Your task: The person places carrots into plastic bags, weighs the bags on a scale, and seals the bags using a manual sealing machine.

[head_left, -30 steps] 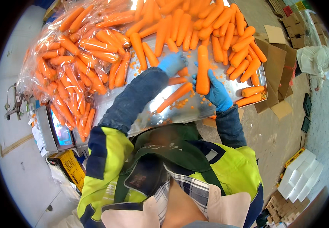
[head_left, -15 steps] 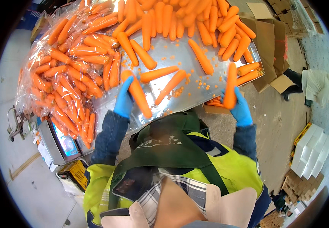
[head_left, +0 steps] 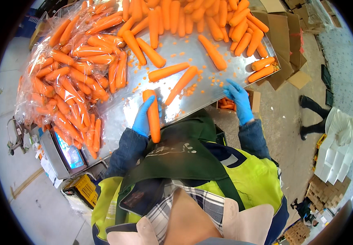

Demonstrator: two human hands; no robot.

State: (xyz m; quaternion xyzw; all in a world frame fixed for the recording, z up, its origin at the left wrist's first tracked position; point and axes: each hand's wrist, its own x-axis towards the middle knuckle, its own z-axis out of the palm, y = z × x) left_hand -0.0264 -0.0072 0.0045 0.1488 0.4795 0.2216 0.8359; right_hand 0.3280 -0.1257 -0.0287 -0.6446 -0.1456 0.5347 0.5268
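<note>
My left hand (head_left: pixel 143 117), in a blue glove, is wrapped round a peeled carrot (head_left: pixel 154 122) above the near edge of the metal table (head_left: pixel 121 112). My right hand (head_left: pixel 239 100), gloved the same way, has its fingers apart and nothing in them. It hovers at the table's near edge, over a cardboard box (head_left: pixel 255 101) of carrots lower down. Between the hands and the far pile, loose carrots (head_left: pixel 182 85) lie among small orange bits. Two more carrots (head_left: pixel 262 64) rest at the table's right corner.
Clear plastic bags full of carrots (head_left: pixel 82 57) cover the table's left side. A heap of loose carrots (head_left: pixel 180 16) fills the far side. Open cardboard boxes (head_left: pixel 280 36) stand beyond the right edge. A screen device (head_left: pixel 68 151) sits at lower left. Another person (head_left: pixel 339 126) is at far right.
The carrot has left my right hand, whose fingers have opened; where it went is not clear. My left hand has drawn its carrot nearer to me and turned it more upright.
</note>
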